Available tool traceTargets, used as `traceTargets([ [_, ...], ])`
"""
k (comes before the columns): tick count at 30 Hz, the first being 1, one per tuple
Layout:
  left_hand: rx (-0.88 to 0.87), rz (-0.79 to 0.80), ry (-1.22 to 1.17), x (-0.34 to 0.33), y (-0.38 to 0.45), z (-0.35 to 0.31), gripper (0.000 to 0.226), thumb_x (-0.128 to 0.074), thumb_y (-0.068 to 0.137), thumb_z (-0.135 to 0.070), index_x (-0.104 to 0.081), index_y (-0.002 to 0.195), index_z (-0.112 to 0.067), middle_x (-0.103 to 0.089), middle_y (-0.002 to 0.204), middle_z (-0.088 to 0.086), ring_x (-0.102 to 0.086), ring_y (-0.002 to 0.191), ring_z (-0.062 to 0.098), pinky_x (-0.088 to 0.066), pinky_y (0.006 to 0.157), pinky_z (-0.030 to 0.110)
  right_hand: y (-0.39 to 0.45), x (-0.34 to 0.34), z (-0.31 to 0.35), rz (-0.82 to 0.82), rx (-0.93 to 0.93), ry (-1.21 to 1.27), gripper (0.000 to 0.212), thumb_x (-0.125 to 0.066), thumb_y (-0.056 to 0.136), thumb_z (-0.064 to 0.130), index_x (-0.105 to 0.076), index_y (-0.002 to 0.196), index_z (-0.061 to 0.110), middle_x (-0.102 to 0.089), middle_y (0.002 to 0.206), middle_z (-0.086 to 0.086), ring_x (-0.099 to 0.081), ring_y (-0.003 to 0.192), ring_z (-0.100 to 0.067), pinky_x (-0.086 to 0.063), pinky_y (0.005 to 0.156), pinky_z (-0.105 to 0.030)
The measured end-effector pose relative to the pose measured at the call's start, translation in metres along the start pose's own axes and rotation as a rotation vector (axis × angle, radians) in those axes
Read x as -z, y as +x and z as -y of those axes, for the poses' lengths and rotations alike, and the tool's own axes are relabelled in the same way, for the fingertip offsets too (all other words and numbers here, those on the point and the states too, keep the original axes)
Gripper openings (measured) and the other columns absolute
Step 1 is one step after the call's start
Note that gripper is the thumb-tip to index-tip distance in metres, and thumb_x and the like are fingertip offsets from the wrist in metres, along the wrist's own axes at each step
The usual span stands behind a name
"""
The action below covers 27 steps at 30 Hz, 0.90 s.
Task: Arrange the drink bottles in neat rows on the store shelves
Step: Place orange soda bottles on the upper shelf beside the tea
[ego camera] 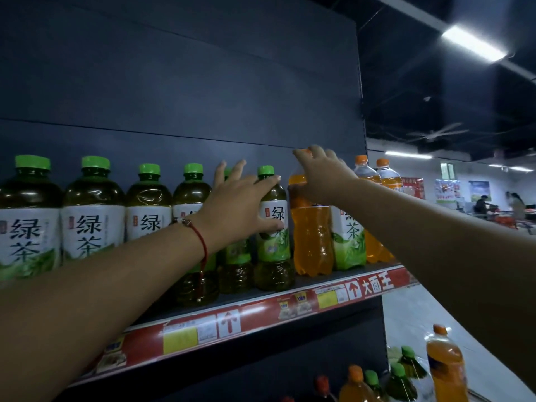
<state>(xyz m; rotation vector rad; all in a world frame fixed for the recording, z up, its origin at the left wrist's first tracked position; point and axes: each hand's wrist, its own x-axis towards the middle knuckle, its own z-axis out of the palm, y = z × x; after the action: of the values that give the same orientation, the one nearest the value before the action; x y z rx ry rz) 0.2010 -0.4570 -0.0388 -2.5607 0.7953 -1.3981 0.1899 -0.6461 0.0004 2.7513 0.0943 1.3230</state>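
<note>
The top shelf runs from eight o'clock to three o'clock, green tea bottles ranked along it. Right of centre stands the orange soda bottle, likely misfiled among teas; the right hand curls over its neck. The left hand, fingers spread, steadies a neighbouring tea bottle.

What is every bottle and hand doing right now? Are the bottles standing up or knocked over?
Green tea bottles: upright in a row, green caps on.
Orange soda bottle: upright among the tea bottles, top gripped.
Right hand: curled round the soda bottle's top.
Left hand: fingers spread, touching a tea bottle.
Two more orange bottles: upright at the shelf's right end, capped.
Shelf: holds the bottles.
Ceiling light: on.
</note>
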Motion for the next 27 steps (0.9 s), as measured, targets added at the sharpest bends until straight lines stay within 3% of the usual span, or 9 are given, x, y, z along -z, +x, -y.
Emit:
traceTargets([
  [3, 0.002, -0.013, 0.018, -0.002, 0.001, 0.001, 0.093, -0.05, 0.078, -0.079, -0.018, 0.154, -0.038, -0.041, 0.154, 0.001, -0.006, 0.152, 0.03, 0.007, 0.118, 0.059, 0.015, -0.003, -0.001, 0.078, -0.121, 0.191, 0.099, -0.066, 0.085, 0.052, -0.002, 0.155, 0.027, -0.021, 0.158, -0.015, -0.031, 0.14, -0.04, -0.038, 0.107, -0.051],
  [6, 0.01, -0.028, 0.044, -0.002, 0.001, 0.0, 0.092, -0.048, 0.077, -0.081, -0.019, 0.154, -0.039, -0.042, 0.153, 0.0, -0.009, 0.151, 0.03, 0.009, 0.117, 0.061, 0.022, -0.007, 0.0, 0.166, -0.192, 0.342, 0.111, -0.07, 0.085, 0.045, 0.015, 0.153, 0.027, -0.038, 0.151, -0.017, -0.055, 0.121, -0.033, -0.049, 0.092, -0.041],
  [9, 0.014, -0.03, 0.043, -0.002, 0.001, -0.002, 0.092, -0.048, 0.077, -0.081, -0.02, 0.153, -0.039, -0.043, 0.152, 0.0, -0.011, 0.151, 0.03, 0.009, 0.117, 0.061, 0.024, -0.01, 0.001, 0.155, -0.256, 0.39, 0.12, -0.075, 0.081, 0.04, 0.021, 0.152, 0.024, -0.044, 0.148, -0.016, -0.059, 0.115, -0.031, -0.052, 0.092, -0.041],
  [12, 0.021, -0.024, 0.048, -0.002, 0.001, -0.002, 0.093, -0.049, 0.077, -0.081, -0.02, 0.153, -0.038, -0.044, 0.152, 0.0, -0.011, 0.151, 0.031, 0.007, 0.117, 0.062, 0.024, -0.009, 0.0, 0.135, -0.3, 0.419, 0.122, -0.08, 0.074, 0.043, 0.008, 0.155, 0.022, -0.039, 0.151, -0.014, -0.054, 0.123, -0.034, -0.052, 0.094, -0.046],
  [17, 0.055, -0.009, 0.039, 0.001, -0.002, -0.006, 0.092, -0.051, 0.079, -0.077, -0.016, 0.154, -0.038, -0.042, 0.153, 0.002, -0.012, 0.15, 0.033, 0.003, 0.118, 0.061, 0.01, 0.011, -0.004, 0.128, -0.295, 0.559, 0.102, -0.085, 0.068, 0.041, -0.025, 0.147, 0.015, -0.043, 0.139, -0.009, -0.053, 0.118, -0.032, -0.055, 0.085, -0.045],
  [22, 0.129, -0.036, 0.059, 0.001, -0.008, -0.02, 0.094, -0.05, 0.083, -0.074, -0.008, 0.156, -0.033, -0.029, 0.159, 0.011, -0.007, 0.15, 0.037, -0.001, 0.118, 0.059, -0.025, 0.026, -0.009, -0.036, -0.281, 0.633, 0.096, -0.087, 0.065, 0.042, -0.033, 0.14, 0.015, -0.045, 0.135, -0.004, -0.053, 0.112, -0.023, -0.046, 0.072, -0.033],
  [27, 0.135, -0.172, -0.19, 0.012, -0.022, -0.055, 0.102, -0.042, 0.084, -0.078, 0.004, 0.158, -0.023, -0.016, 0.165, 0.006, -0.006, 0.152, 0.026, -0.001, 0.12, 0.045, -0.072, 0.036, -0.016, -0.227, -0.282, 0.738, 0.085, -0.087, 0.065, 0.044, -0.04, 0.132, 0.019, -0.049, 0.127, -0.001, -0.054, 0.112, -0.02, -0.047, 0.076, -0.031],
])
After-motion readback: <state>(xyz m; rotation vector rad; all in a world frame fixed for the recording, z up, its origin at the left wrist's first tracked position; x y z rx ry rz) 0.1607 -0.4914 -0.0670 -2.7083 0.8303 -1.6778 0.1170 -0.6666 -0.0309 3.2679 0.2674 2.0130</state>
